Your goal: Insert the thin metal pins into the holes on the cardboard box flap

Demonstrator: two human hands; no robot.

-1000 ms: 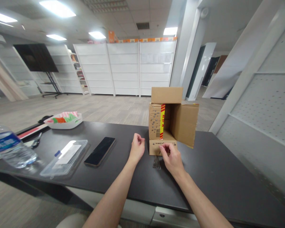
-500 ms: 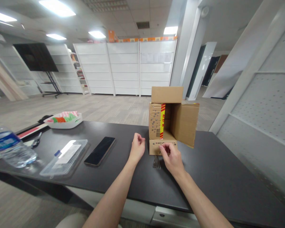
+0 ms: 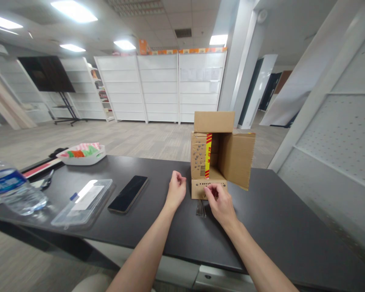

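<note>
Cardboard box (image 3: 222,155) stands at one o'clock. Hands are apart: at its front flap (image 3: 197,191), the right hand (image 3: 219,199) seems to pinch a thin nail (image 3: 205,195); the left hand (image 3: 177,190), nine o'clock from there, curls (empty or not, I cannot tell). Pinching lightly, square to the flap, should serve best.

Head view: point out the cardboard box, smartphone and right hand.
Cardboard box (image 3: 239,158): head view, inner face of open right flap.
Smartphone (image 3: 128,194): head view, middle of the dark screen.
Right hand (image 3: 222,204): head view, back of the hand.
</note>
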